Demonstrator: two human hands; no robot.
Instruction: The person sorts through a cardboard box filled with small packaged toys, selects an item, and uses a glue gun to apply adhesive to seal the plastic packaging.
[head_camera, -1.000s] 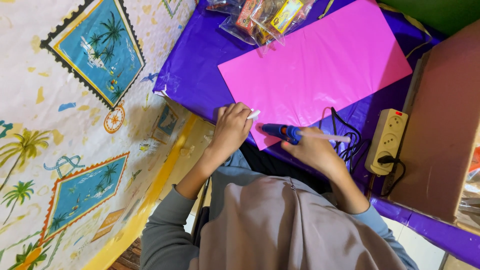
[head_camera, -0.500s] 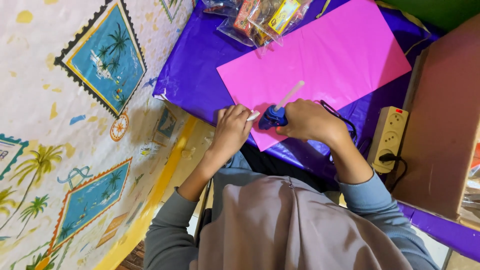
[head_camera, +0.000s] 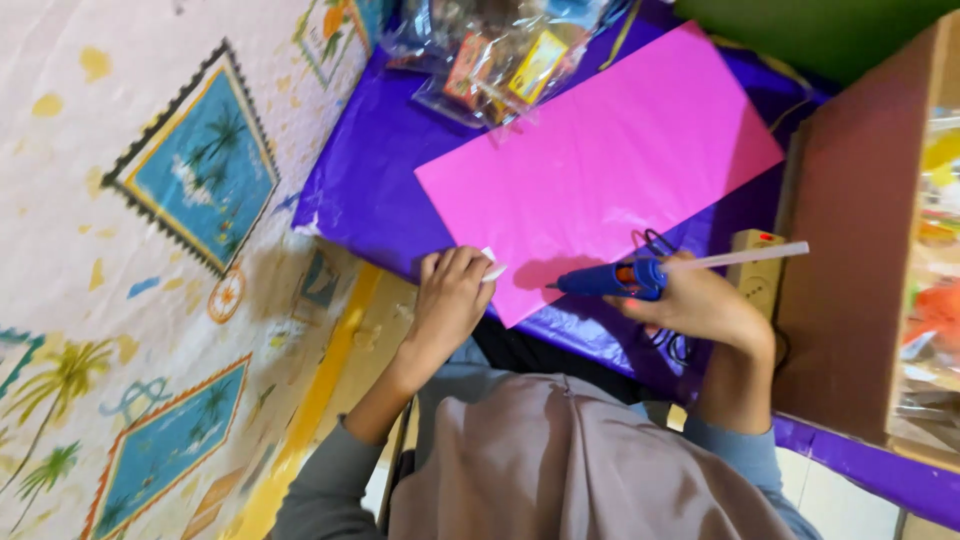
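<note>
A large pink paper sheet (head_camera: 600, 160) lies on a purple table cover (head_camera: 370, 190). My left hand (head_camera: 450, 300) presses near the sheet's lower left corner and pinches a small white piece (head_camera: 493, 268). My right hand (head_camera: 695, 305) grips a blue glue gun (head_camera: 610, 280), held sideways with its nozzle pointing left over the pink sheet's lower edge. A pale glue stick (head_camera: 745, 257) pokes out of the gun's back toward the right.
Clear bags of colourful craft items (head_camera: 490, 60) lie at the far end of the table. A beige power strip (head_camera: 755, 270) with black cables sits by a brown cabinet (head_camera: 860, 250). A patterned floor mat (head_camera: 150, 250) spreads left. A green surface (head_camera: 820, 30) sits top right.
My right hand has turned the glue gun from pointing right, up over the sheet, to nozzle pointing left. My left hand stays at the sheet's corner.
</note>
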